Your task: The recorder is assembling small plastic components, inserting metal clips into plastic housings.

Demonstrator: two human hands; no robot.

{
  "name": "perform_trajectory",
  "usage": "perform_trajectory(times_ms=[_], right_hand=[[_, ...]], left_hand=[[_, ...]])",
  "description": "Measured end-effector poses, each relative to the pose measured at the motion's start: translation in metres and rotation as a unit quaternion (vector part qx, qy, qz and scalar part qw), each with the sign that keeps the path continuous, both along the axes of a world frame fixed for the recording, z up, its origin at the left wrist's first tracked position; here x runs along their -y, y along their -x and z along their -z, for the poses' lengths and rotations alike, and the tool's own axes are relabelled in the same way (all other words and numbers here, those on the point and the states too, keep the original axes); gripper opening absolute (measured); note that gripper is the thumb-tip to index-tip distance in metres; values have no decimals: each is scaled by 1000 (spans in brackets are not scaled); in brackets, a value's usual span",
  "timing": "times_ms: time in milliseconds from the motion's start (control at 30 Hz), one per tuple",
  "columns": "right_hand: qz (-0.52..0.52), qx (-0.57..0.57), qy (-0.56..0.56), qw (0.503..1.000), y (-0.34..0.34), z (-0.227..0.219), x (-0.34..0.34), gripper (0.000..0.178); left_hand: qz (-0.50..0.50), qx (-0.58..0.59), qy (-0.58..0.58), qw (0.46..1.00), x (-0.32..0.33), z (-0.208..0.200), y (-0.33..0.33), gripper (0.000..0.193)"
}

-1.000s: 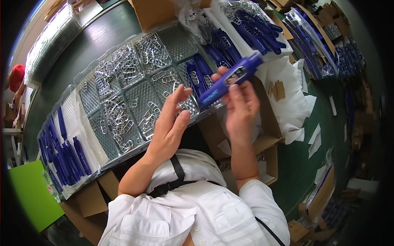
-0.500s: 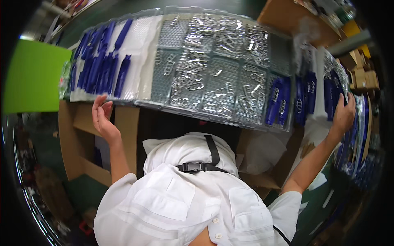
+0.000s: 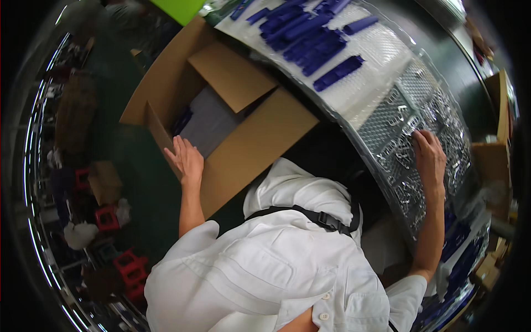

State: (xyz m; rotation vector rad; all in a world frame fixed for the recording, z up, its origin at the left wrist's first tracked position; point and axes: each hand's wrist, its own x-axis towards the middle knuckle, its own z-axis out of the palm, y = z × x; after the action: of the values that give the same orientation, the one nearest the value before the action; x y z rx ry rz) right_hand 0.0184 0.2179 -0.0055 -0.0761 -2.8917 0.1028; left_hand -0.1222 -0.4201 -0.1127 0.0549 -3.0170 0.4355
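My left hand [image 3: 189, 158] is open with its fingers spread, over the near wall of an open cardboard box [image 3: 260, 149]. Grey sheet-like material [image 3: 210, 122] and a blue piece [image 3: 181, 121] lie in that box. At the right, my right hand [image 3: 431, 157] is over a clear compartment tray [image 3: 368, 135] of small shiny metal frame pieces [image 3: 398, 156]. Its fingers are drawn together, tips down among the pieces; whether one is pinched is hidden. Several dark blue strips [image 3: 315, 47] lie on white bubble sheeting [image 3: 362, 97] at the tray's far left part.
A bright green panel [image 3: 180, 8] rises at the top. Red stools [image 3: 131, 267] and a brown carton [image 3: 106, 182] stand on the floor to the left. More cardboard [image 3: 492, 166] and blue pieces [image 3: 458, 235] are on the right.
The view has swung left. My right hand has left the blue pieces at the far right and is now over the metal pieces. My left hand has moved from the tray's edge to the box.
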Motion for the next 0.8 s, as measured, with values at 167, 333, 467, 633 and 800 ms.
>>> perform_trajectory(times_ms=[167,333,467,633,800], right_hand=[[79,62,57,993,8,1,2,19],[119,75,84,986,-1,18,-15,16],[120,-8,207,971,-6,26,-10,6],[230,-62,342,909,-35,29,-14,9],[278,-45,442,852,-24,15,25,23]], left_hand=[[-91,34,152,984,67,-47,-15,46],[-183,57,194,962,140,8,5,43],[-261,-24,184,947,191,85,45,38],[-42,-30,-113,992,172,140,147,46],[-70,-6,-137,988,200,186,158,30]])
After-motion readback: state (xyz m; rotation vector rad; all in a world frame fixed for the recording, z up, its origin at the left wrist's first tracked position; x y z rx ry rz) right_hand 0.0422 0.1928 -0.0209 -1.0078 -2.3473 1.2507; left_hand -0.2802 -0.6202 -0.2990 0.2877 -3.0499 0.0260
